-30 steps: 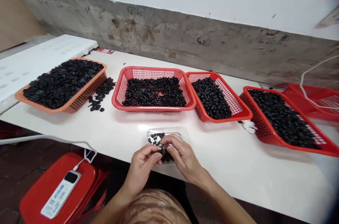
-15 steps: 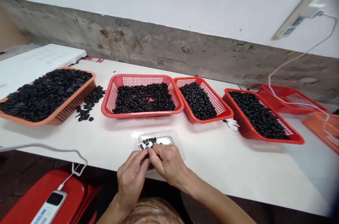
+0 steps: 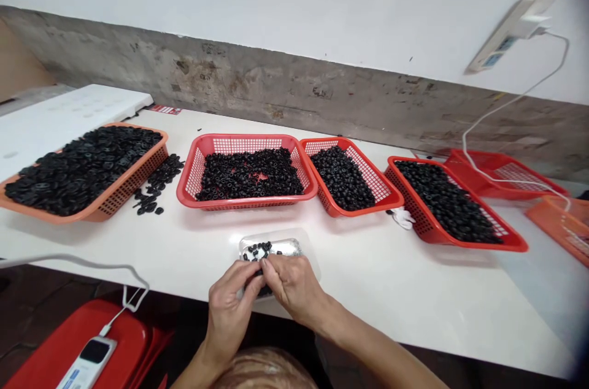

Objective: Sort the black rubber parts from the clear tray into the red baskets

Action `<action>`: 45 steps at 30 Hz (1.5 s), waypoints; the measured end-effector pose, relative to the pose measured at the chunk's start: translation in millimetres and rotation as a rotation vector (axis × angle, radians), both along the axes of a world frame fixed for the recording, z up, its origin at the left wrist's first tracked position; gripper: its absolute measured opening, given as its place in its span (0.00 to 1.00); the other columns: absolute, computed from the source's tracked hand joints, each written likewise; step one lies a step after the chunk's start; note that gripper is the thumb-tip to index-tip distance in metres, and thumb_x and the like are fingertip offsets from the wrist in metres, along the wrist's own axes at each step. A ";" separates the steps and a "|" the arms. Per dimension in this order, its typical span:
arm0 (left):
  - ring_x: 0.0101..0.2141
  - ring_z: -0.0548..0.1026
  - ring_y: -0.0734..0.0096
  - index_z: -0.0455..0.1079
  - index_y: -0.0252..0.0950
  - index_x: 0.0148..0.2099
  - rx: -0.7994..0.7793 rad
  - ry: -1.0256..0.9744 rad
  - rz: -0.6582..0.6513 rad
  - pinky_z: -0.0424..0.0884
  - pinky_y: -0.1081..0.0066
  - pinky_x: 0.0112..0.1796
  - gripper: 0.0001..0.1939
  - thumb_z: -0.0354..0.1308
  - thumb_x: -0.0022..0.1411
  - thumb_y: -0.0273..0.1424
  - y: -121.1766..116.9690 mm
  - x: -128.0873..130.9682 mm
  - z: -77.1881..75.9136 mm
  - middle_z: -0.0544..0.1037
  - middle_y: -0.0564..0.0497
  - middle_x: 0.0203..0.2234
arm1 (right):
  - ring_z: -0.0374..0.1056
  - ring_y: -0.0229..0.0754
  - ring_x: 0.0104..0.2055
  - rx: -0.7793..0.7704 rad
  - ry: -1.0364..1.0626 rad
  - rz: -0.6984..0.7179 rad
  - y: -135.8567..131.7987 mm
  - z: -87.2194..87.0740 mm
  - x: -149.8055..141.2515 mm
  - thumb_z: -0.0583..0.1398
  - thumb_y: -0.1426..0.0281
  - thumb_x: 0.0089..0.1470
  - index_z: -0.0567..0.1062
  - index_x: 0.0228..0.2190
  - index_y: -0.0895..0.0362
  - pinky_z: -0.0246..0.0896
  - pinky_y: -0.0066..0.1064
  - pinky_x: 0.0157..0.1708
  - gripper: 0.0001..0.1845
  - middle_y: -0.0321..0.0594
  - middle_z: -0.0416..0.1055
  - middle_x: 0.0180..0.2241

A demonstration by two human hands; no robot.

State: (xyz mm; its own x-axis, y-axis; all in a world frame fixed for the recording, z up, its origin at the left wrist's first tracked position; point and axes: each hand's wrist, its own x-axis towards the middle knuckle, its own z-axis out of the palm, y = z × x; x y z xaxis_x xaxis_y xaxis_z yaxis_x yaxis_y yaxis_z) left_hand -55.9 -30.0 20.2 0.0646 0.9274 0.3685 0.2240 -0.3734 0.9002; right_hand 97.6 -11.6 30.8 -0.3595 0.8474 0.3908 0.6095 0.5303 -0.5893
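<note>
My left hand (image 3: pixel 232 300) and my right hand (image 3: pixel 294 285) meet fingertip to fingertip over a small clear plastic tray (image 3: pixel 301 242) near the table's front edge. Between the left thumb and fingers is a small black part (image 3: pixel 259 272), mostly covered by the fingers. The right thumb and forefinger pinch at the same spot; whether they grip that part or another tiny piece is hidden. Small black pieces (image 3: pixel 257 249) lie in the tray's far left, and shiny silvery bits (image 3: pixel 289 246) in its right side. More black pieces show beneath my hands.
Behind the tray stand a pink-red basket (image 3: pixel 248 197) and two red baskets (image 3: pixel 338 212) (image 3: pixel 442 235) of small black rings. An orange basket (image 3: pixel 92 215) heaped with flat black parts is at left, loose ones (image 3: pixel 159 183) beside it. A white cable (image 3: pixel 469 150) hangs at right.
The view has shifted slightly. My hands stay together over the tray, with the right fingers turned a little at the pinch.
</note>
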 end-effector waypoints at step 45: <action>0.28 0.70 0.72 0.80 0.33 0.36 -0.768 -0.655 -0.173 0.66 0.73 0.35 0.10 0.68 0.53 0.34 3.4 -1.8 -2.4 0.77 0.51 0.25 | 0.69 0.45 0.49 -0.086 0.231 0.193 -4.9 5.7 20.3 0.55 0.74 0.65 0.71 0.53 0.50 0.65 0.38 0.48 0.16 0.44 0.73 0.46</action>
State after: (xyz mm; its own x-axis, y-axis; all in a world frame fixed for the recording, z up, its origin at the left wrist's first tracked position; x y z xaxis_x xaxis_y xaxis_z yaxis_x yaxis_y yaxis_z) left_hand -57.7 -26.6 17.9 0.2199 0.9250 -0.3100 -0.4000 0.3753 0.8361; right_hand 117.9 -16.5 36.5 -0.4272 0.8053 0.4111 0.3468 0.5658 -0.7480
